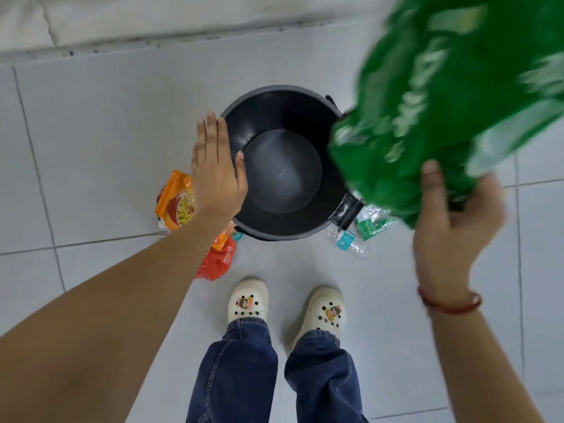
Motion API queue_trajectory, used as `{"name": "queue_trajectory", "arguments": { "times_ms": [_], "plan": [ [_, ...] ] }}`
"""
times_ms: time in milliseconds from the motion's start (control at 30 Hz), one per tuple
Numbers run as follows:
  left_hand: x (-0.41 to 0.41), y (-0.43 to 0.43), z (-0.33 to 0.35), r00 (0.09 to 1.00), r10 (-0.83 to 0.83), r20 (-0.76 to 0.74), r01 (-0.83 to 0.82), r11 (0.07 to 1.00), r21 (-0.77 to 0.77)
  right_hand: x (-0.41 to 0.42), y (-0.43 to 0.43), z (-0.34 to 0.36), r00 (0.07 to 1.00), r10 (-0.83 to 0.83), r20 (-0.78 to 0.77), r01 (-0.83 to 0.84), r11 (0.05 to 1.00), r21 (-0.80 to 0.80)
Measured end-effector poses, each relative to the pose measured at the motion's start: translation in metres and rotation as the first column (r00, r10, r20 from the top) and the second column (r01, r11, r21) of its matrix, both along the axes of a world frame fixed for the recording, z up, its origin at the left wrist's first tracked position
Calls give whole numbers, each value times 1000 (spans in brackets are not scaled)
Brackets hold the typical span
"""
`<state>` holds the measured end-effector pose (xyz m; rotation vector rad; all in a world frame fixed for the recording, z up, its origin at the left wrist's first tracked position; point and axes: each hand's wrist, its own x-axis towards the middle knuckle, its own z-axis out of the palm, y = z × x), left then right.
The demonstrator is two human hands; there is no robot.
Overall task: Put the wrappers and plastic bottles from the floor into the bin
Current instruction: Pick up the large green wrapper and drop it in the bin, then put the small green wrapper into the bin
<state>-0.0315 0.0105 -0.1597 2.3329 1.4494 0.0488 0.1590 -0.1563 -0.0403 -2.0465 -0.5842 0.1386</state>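
Gripping the green wrapper [442, 102] at frame right, the right hand [451, 227] risks overshooting the bin [244, 227]; left hand [218, 169] flat, empty.

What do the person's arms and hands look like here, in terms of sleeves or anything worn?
Both forearms are bare, with no sleeves or gloves in view. The right hand has a thin red cord bracelet around its wrist. The left hand shows no rings, watch or bands.
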Motion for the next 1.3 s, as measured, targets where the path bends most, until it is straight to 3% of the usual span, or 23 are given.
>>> {"name": "queue_trajectory", "arguments": {
  "times_ms": [100,233,400,467,567,600,667,700,733,767,833,867,900,933,967,1000,1100,1167,1233,1300],
  "plan": [
    [-1,1,1,1000,-5,26,5,1000,-1,-44,19,-11,950,213,-228,-279,907,-315],
    [-1,1,-1,999,1,46,-2,1000,9,-59,64,-69,884,256,-392,-462,606,-647],
    [-3,1,-7,998,6,58,-8,999,33,-46,96,-136,846,213,-489,-532,265,-804],
    [-2,1,-7,998,1,61,-3,999,33,-40,103,-142,839,195,-508,-542,211,-813],
    [-2,0,-5,999,-1,46,0,1000,26,-27,105,-125,842,216,-494,-537,257,-804],
    [-1,0,-3,999,-5,36,5,1000,20,-21,100,-114,849,259,-460,-528,366,-767],
    [-1,0,-1,1000,-3,5,3,1000,17,-11,82,-91,880,315,-356,-470,687,-554],
    [-1,0,-1,1000,-1,-11,1,1000,22,-5,69,-82,915,262,-307,-371,845,-384],
    [0,0,-1,1000,-2,-22,3,1000,29,2,54,-82,950,139,-279,-211,946,-248],
    [0,-1,-1,1000,2,-30,-1,999,33,9,38,-90,961,-21,-275,-36,979,-199],
    [0,-1,0,999,15,-35,-14,999,33,22,0,-121,850,-369,-377,236,905,-353],
    [0,-1,-1,999,15,-30,-14,999,34,27,-19,-141,687,-534,-493,289,823,-488],
    [0,-1,-1,1000,11,-22,-10,999,39,31,-35,-159,467,-645,-605,266,754,-600],
    [-1,-1,-1,1000,7,-10,-7,999,49,32,-46,-173,258,-703,-663,219,711,-668],
    [-1,-1,-2,1000,6,4,-6,998,62,34,-52,-185,125,-723,-679,170,690,-703],
    [-1,-1,-3,1000,8,19,-9,997,73,36,-53,-195,80,-728,-681,137,685,-716],
    [-3,-1,-9,999,2,54,-7,996,93,40,-44,-223,138,-717,-684,27,693,-721],
    [-4,-1,-12,997,-4,80,-4,995,97,37,-37,-231,152,-654,-741,21,752,-659],
    [-3,-1,-13,996,-7,86,-2,995,98,39,-35,-234,145,-612,-778,170,790,-590],
    [-5,-2,-12,998,-8,62,2,995,96,38,-34,-232,1,-522,-853,436,768,-469]
  ]
}}
